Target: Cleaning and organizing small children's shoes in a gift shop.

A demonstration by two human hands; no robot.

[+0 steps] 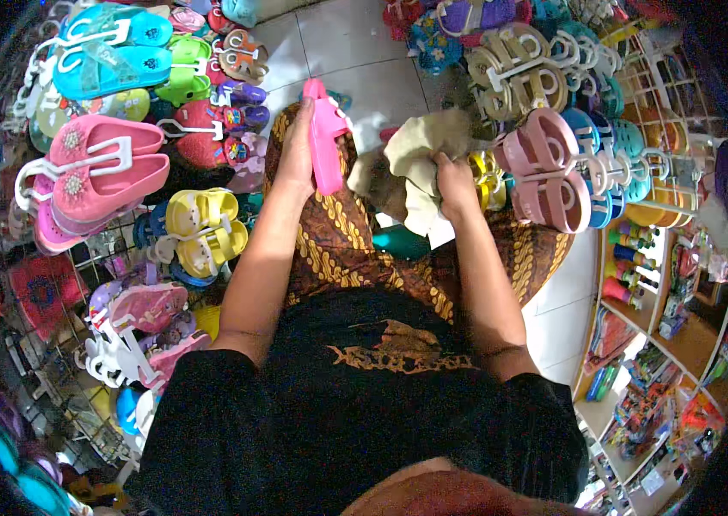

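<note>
My left hand (pixel 297 151) grips a bright pink sandal (pixel 325 151), held upright with its sole edge facing me. Part of a strap shows on its right side. In my right hand (pixel 456 184) is a crumpled cream cloth (pixel 425 151), bunched between the fingers and hanging down below them. The cloth is apart from the sandal. Both hands are above my lap, which is covered by brown and yellow batik fabric (pixel 338 226). A teal thing (pixel 402 242) lies between my legs, partly hidden by the cloth.
Wire racks of children's footwear on white hangers flank me. Pink flats (pixel 109 151) and yellow sandals (pixel 202 222) hang at left. Dusty-pink sandals (pixel 547 171) hang close to my right hand. Shelves (pixel 644 322) with packaged goods stand farther right, above a white tiled floor (pixel 357 39).
</note>
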